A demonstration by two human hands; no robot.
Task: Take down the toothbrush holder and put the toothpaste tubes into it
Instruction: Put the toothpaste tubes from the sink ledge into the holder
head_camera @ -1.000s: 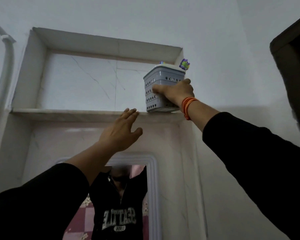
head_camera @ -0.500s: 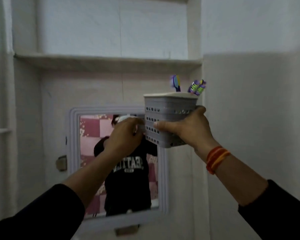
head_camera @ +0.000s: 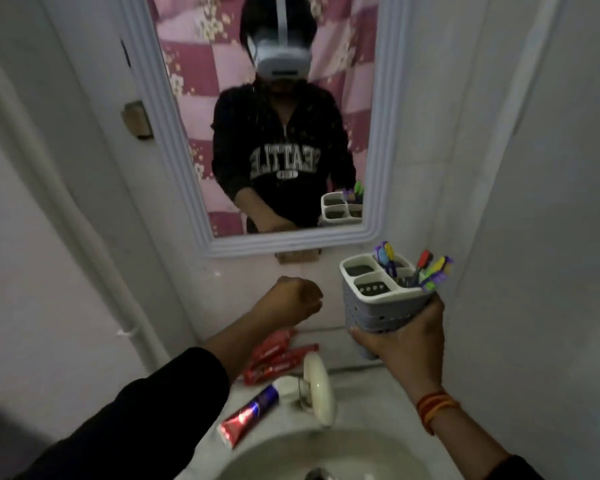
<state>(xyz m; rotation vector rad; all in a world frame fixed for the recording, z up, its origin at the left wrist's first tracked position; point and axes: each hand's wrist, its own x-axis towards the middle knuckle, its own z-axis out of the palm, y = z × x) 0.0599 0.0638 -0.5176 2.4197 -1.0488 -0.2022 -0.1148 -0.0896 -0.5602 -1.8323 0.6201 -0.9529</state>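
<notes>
From the head view, your right hand point(head_camera: 404, 337) now carries the toothbrush holder point(head_camera: 381, 299) low beside the mirror point(head_camera: 378, 133), well below the high shelf it stood on a second ago. Your grip there is wrapped around the holder's grey perforated base, cupping it from beneath and behind, and the holder leans a little toward you. The toothbrushes point(head_camera: 426, 271) stand in its far compartments; the two near compartments look empty and face upward.

Your left hand point(head_camera: 293, 301), which steadied the holder half a second ago, has let go and hangs apart from it as a loose fist, holding nothing that you can see.

Below that forearm, the red toothpaste tubes point(head_camera: 274, 358) lie on the ledge at the back of the sink point(head_camera: 274, 459), partly hidden by your arm. Another toothpaste tube point(head_camera: 248, 415) with a white cap lies nearer, just beside the tap point(head_camera: 317, 389).

So the taking-down part looks finished. What remains, by my reading, is loading: your free left hand is the natural one to lift the tubes, and the empty near compartments seem the likely place for them.
</notes>
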